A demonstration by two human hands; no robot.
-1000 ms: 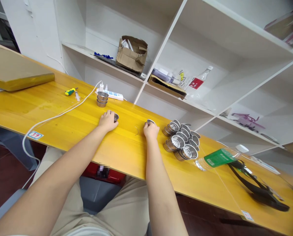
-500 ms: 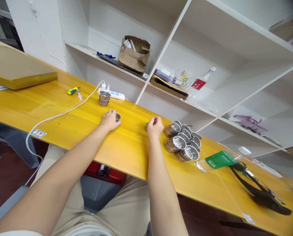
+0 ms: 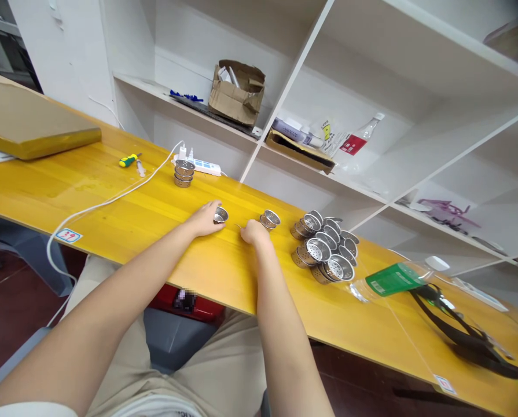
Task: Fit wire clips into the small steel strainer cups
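Note:
My left hand is wrapped round the left side of a small perforated metal strainer cup, whose open rim faces up on the table. To the right of it, my right hand is closed in a pinch, low over the tabletop. A thin wire sticks out from its fingertips toward the cup; the rest of it is hidden by the fingers. Just behind the right hand stands a short stack of strainer cups. Another stack of strainer cups rises farther back on the left.
Several strainer cups crowd together at the right, beside a lying bottle with a green label and a black strap. A screwdriver, white cable and power strip lie left. White shelves back the table.
My left hand has slid right with its strainer cup. My right hand has moved left and down from the short stack, uncovering it, and has taken hold of the thin wire.

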